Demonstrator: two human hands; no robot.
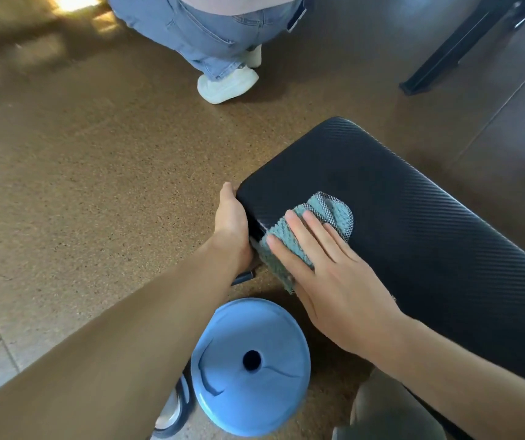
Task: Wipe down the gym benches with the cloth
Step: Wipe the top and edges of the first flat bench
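A black gym bench [413, 217] with a ribbed pad runs from the centre toward the lower right. A teal knitted cloth [321, 217] lies on its near left corner and hangs partly over the edge. My right hand [327, 271] presses flat on the cloth with straight fingers. My left hand [232, 217] grips the bench's left end, with the fingers hidden behind the edge.
A round light-blue stool or lid [250, 366] stands on the floor just below the bench corner. Another person in jeans and white shoes [226, 84] crouches ahead. A black metal frame leg [451, 49] crosses the upper right. Brown speckled floor [96, 185] spreads to the left.
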